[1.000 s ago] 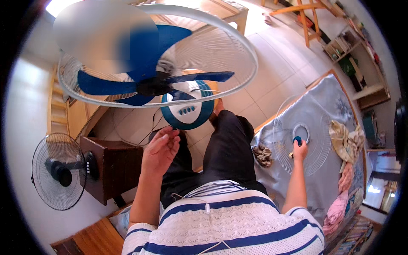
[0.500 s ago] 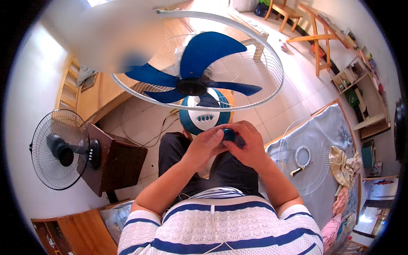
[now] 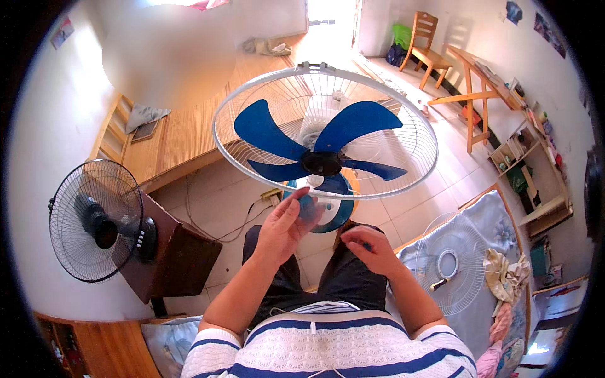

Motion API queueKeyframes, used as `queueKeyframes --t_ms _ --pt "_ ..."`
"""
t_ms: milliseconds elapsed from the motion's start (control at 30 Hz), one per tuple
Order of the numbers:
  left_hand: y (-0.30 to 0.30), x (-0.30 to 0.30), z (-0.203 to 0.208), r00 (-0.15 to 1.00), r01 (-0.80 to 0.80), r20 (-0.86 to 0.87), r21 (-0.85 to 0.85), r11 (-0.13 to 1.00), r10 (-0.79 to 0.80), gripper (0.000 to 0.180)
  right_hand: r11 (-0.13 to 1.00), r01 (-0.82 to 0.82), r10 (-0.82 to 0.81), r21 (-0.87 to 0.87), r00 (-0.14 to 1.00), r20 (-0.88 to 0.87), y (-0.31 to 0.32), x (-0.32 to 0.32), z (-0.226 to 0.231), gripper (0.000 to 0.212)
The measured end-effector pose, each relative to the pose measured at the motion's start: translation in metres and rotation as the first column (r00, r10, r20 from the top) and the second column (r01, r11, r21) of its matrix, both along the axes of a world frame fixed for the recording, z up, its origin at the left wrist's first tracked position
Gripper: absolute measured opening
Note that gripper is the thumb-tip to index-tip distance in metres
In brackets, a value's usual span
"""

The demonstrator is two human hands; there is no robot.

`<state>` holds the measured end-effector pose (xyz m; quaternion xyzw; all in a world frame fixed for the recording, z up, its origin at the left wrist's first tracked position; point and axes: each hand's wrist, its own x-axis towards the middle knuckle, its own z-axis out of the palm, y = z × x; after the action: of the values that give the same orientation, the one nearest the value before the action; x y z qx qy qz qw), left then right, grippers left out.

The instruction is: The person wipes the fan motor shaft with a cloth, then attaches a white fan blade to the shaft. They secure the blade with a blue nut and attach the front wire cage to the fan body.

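Observation:
A large fan with blue blades (image 3: 359, 126) stands in front of me, its round white rear cage (image 3: 435, 148) behind the blades and the dark hub (image 3: 321, 164) facing me. My left hand (image 3: 283, 230) is raised just below the cage's lower rim, fingertips close to it. A blurred, see-through blue piece (image 3: 307, 208) shows between its thumb and fingers. Over my right thigh, my right hand (image 3: 373, 249) is closed with fingers curled. A small dark blue spot shows at its fingertips; what it belongs to is mostly hidden. The fan's teal and white base (image 3: 337, 217) is partly covered by my left hand.
A clear round front grille (image 3: 463, 277) lies on the grey-blue bedding (image 3: 416, 252) at right. At left a black fan (image 3: 104, 227) stands on a brown cabinet (image 3: 183, 252). Cables (image 3: 189, 201) trail over the tiled floor. A wooden bed (image 3: 183, 138), chair (image 3: 428, 53) and shelf (image 3: 529, 164) stand farther off.
My hands have come apart from around the small blue piece: the left rose toward the cage, the right drew back over my thigh. The view has tilted up, so the fan sits lower.

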<state>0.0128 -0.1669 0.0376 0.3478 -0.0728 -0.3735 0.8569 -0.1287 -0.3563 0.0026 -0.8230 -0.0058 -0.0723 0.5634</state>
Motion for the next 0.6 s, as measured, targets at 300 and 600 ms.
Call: queueKeyframes --t_ms 300,600 --pt "-0.019 0.017 -0.006 0.845 -0.294 0.496 0.119 0.948 0.200 0.041 0.804 0.512 -0.409 0.303 0.846 -0.343 -0.157 -0.051 -0.095 0.022" --pt "-0.041 0.012 -0.012 0.482 -0.655 0.856 0.210 0.726 0.187 0.052 0.853 0.237 -0.191 0.465 0.971 -0.145 -0.234 0.128 -0.058 0.038"
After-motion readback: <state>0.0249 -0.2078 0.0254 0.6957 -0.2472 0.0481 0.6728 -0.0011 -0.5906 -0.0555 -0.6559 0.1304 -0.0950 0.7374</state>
